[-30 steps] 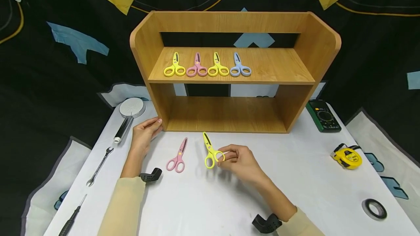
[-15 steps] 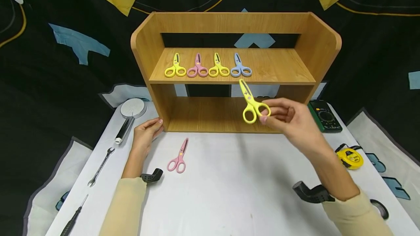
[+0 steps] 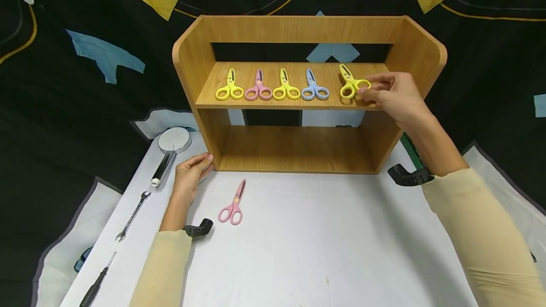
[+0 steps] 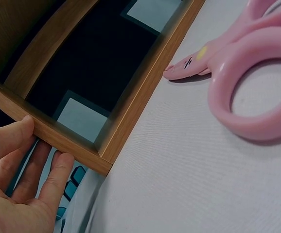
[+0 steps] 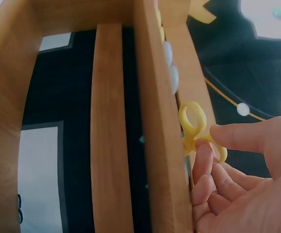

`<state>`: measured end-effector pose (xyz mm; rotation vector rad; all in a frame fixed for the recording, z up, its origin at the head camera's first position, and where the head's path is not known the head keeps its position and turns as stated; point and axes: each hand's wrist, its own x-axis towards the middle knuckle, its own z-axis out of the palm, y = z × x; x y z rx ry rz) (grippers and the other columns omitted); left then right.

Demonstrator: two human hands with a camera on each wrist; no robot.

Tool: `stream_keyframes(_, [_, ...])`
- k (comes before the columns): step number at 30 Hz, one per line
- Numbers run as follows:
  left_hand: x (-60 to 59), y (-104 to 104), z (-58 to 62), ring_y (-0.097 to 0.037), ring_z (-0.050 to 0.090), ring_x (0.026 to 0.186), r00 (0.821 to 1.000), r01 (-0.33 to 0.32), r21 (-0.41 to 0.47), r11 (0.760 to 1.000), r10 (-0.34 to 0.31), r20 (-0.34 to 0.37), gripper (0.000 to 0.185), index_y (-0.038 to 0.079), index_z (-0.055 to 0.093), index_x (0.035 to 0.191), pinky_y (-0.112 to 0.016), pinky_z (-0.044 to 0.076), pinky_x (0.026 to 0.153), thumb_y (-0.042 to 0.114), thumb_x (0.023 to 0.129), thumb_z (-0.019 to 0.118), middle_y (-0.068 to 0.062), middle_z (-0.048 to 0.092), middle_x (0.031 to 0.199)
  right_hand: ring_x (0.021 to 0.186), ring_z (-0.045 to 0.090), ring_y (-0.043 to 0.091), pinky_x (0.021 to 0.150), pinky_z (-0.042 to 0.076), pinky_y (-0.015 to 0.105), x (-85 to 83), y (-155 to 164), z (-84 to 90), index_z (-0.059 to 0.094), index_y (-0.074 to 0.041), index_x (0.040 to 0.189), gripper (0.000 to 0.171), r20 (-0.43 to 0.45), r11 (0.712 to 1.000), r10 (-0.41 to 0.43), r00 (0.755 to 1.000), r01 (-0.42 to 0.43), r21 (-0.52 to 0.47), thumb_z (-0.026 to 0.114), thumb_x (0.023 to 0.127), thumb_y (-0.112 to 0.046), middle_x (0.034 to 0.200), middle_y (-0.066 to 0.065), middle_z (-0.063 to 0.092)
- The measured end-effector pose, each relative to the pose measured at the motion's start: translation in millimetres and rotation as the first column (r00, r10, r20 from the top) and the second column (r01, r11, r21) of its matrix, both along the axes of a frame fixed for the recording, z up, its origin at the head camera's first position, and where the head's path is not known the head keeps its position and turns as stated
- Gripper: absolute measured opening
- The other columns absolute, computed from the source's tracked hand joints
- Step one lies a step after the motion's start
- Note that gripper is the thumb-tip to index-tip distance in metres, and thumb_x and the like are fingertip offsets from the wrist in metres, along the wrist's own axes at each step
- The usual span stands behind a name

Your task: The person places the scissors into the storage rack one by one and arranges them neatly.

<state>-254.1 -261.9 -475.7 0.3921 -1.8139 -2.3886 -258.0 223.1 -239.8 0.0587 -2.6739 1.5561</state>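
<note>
The right sleeve (image 3: 490,231) hides the table's right-hand tools; pink scissors (image 4: 257,73) are cropped.

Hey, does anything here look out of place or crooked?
Mostly tidy. Four scissors lie in a neat row on the upper shelf, but the yellow scissors pinched by the right hand sit angled, blades tilting left. One pink pair lies alone on the white table, apart from the rest.
</note>
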Motion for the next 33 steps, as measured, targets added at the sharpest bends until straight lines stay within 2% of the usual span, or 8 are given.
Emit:
stream_keyframes(5, [1.8,1,-0.4,-0.007,0.073,0.095,1.0,-0.001,-0.008,1.0,0.001,0.0,0.012,0.008,0.078,0.102,-0.035,0.058,0.104,0.006,0.091,0.079,0.005,0.074,0.097,0.092,0.065,0.009,0.075,0.055,0.015,-14.1,-7,-4.7,0.055,-0.005,0.146,0.054,0.02,0.999,-0.005,1.0,0.005,0.04,0.071,0.1,-0.029,0.101,-0.005,0.071])
stream_keyframes(8, [3.4,1,-0.2,-0.008,0.073,0.096,1.0,-0.006,-0.012,1.0,0.006,0.002,0.016,0.006,0.077,0.107,-0.037,0.057,0.106,0.006,0.091,0.079,0.005,0.074,0.097,0.1,0.059,0.014,0.077,0.052,0.019,-17.4,-10,-6.4,0.054,-0.006,0.147,0.056,0.026,0.995,-0.01,1.0,0.007,0.099,0.07,0.1,-0.033,0.109,0.0,0.068])
stream_keyframes(15, [2.9,1,-0.1,-0.008,0.073,0.095,1.0,0.001,-0.021,1.0,-0.001,0.007,0.03,-0.002,0.073,0.119,-0.036,0.058,0.106,0.008,0.091,0.079,0.004,0.073,0.099,0.106,0.047,0.023,0.074,0.048,0.027,-17.3,-17,-9.9,0.059,-0.006,0.143,0.058,-0.014,0.964,-0.005,1.0,0.008,0.267,0.071,0.098,-0.041,0.119,0.011,0.057])
stream_keyframes(20, [1.7,1,-0.1,-0.007,0.073,0.095,1.0,-0.006,-0.029,1.0,0.006,0.007,0.037,-0.005,0.069,0.125,-0.032,0.06,0.102,0.008,0.091,0.079,0.004,0.072,0.101,0.113,0.048,0.027,0.076,0.049,0.027,-14.3,-18,-10.2,0.057,-0.007,0.144,0.061,-0.035,0.957,0.005,0.999,0.005,0.29,0.071,0.097,-0.043,0.131,0.015,0.055])
stream_keyframes(24, [0.9,2,0.0,-0.007,0.073,0.095,1.0,-0.011,-0.022,1.0,0.011,0.006,0.04,-0.008,0.067,0.128,-0.033,0.06,0.103,0.007,0.092,0.078,0.004,0.073,0.101,0.118,0.052,0.027,0.082,0.052,0.021,3.6,-18,-18.1,0.055,-0.009,0.145,0.061,-0.153,0.973,-0.004,0.988,0.039,0.226,0.072,0.097,-0.042,0.136,0.015,0.056])
stream_keyframes(28, [1.1,2,1.3,-0.007,0.072,0.096,1.0,-0.002,-0.031,1.0,0.002,0.009,0.043,-0.009,0.065,0.13,-0.032,0.059,0.103,0.007,0.092,0.078,0.004,0.072,0.102,0.111,0.058,0.022,0.086,0.051,0.014,35.5,-28,-43.4,0.061,-0.009,0.137,0.049,-0.323,0.988,-0.011,0.946,0.06,0.144,0.076,0.096,-0.03,0.126,0.013,0.062])
stream_keyframes(30, [1.3,2,1.9,-0.007,0.072,0.097,1.0,0.002,-0.038,0.999,-0.001,0.009,0.043,-0.009,0.064,0.131,-0.03,0.06,0.102,0.007,0.093,0.077,0.004,0.072,0.102,0.108,0.061,0.021,0.086,0.051,0.012,50.0,-36,-60.2,0.063,-0.007,0.133,0.045,-0.352,0.994,0.021,0.936,0.02,0.112,0.078,0.094,-0.024,0.121,0.012,0.065])
stream_keyframes(33, [1.5,2,1.9,-0.007,0.072,0.097,1.0,0.002,-0.04,0.999,-0.002,0.007,0.044,-0.01,0.064,0.131,-0.028,0.06,0.1,0.007,0.093,0.077,0.004,0.072,0.101,0.105,0.065,0.022,0.084,0.056,0.015,68.2,-51,-85.1,0.065,-0.008,0.129,0.04,-0.315,0.994,0.097,0.944,-0.078,0.071,0.08,0.093,-0.019,0.115,0.011,0.068])
